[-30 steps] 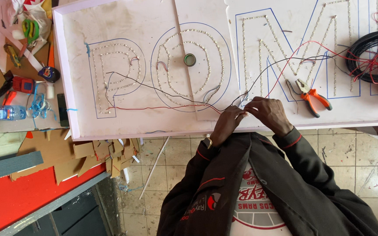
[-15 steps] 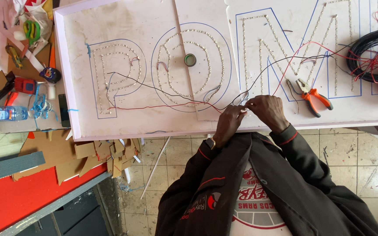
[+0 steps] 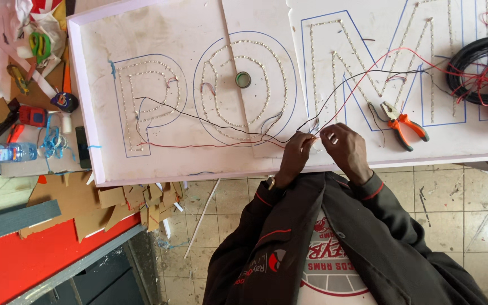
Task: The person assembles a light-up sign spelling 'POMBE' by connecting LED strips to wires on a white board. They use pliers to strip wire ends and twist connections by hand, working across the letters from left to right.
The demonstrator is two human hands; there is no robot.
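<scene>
Here, both hands meet at the near edge of the white sign board point(image 3: 159, 34), about the middle of the view. The left hand point(image 3: 296, 155) has its fingers pinched shut on the thin wires point(image 3: 238, 134); the right hand point(image 3: 343, 148) pinches the same wire ends just beside it, fingertips of the two hands almost touching. The wires, red and black, run from the pinch left across the board past the round letter outline and right, farther off, toward the coil of black and red cable point(image 3: 481, 70) at the far right. Small lights follow the blue letter outlines on the board. A small roll of tape point(image 3: 243, 79) lies inside the round letter, well apart from the hands. Orange-handled pliers point(image 3: 402, 124) lie on the board just right of the right hand, not touched. Nothing lies between the hands and the wires; the person's dark jacket sleeves point(image 3: 368, 192) cover the wrists from the near side. Left of the board: a plastic water bottle point(image 3: 4, 152), a red tool point(image 3: 32, 116), green-handled scissors point(image 3: 39, 45) and cardboard scraps point(image 3: 86, 200) on a cluttered bench. Tiled floor point(image 3: 453, 197) below the board's near edge.
</scene>
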